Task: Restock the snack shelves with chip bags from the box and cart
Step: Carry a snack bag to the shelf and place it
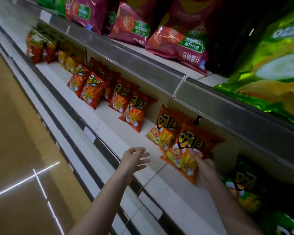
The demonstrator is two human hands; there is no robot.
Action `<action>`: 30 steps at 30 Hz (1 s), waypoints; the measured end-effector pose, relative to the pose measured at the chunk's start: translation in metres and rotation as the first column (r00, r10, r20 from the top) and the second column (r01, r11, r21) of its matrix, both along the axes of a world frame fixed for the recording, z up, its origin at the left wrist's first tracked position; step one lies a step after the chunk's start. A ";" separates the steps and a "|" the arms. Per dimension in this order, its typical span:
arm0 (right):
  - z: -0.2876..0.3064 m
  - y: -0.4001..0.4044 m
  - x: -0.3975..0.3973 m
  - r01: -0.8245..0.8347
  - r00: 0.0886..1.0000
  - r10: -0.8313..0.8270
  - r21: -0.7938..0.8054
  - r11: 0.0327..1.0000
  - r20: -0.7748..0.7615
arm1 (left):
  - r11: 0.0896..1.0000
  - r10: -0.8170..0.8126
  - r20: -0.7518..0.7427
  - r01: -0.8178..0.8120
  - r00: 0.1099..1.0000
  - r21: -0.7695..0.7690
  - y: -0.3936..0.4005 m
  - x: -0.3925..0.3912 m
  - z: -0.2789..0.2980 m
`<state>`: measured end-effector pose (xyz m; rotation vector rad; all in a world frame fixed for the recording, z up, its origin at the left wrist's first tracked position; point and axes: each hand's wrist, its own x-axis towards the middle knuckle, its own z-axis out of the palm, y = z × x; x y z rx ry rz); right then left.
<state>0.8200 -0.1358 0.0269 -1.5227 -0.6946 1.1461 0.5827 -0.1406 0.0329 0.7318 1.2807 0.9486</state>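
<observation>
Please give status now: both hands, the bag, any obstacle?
Left hand open, hovering over shelf edge. Right hand grips orange chip bag, standing on shelf. Second orange bag close behind; nothing blocking.

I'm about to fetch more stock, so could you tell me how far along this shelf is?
Done: red bags stand along the shelf. In hand: the right hand sets an orange bag beside another; the left hand is empty. Left: bare shelf in front.

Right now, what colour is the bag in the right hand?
Orange, best in the head view: bag held by right hand.
</observation>
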 end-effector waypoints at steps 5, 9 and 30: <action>-0.012 0.009 0.008 0.093 0.993 -0.099 -0.093 0.991 -0.066 | 1.000 0.011 -0.003 -0.011 1.000 -0.024 0.004 0.008 -0.003; -0.017 0.011 0.009 0.079 0.997 -0.079 -0.121 0.990 0.001 | 0.999 0.023 0.030 -0.022 0.999 -0.048 0.004 0.012 -0.004; 0.004 -0.038 -0.188 -0.402 0.914 0.394 0.085 0.912 0.097 | 0.937 0.326 0.192 -0.343 0.926 0.062 -0.046 -0.112 0.038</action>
